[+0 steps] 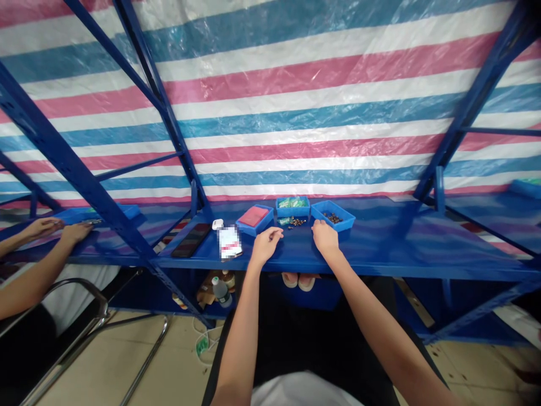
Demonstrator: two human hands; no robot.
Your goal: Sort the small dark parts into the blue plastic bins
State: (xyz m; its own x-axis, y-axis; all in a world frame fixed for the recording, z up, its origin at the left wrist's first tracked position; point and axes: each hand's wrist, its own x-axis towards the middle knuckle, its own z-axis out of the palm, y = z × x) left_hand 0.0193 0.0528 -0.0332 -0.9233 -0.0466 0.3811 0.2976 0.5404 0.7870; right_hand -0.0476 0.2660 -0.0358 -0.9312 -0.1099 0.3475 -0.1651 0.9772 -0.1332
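Note:
My left hand point(266, 246) hovers over or rests on the blue table, thumb and fingers pinched together; whatever it may hold is too small to make out. Just left of its fingers sits a blue bin with a pink-red pad or stack point(254, 216) inside. My right hand point(325, 235) is closed with curled fingers at the near corner of a blue bin point(345, 220) of small dark and brassy parts point(333, 217). Between the hands lies a loose pile of similar small parts point(298, 221). Behind it stands a blue bin point(292, 212) with green-and-clear plastic packets point(293, 202).
Left on the table are a dark phone point(191, 241), a white earphone case point(217, 224) and a blurred-out bright item point(230, 242). Blue posts point(147, 62) frame the bench. A co-worker's hands point(76, 232) are at far left. A bottle point(221, 292) stands below.

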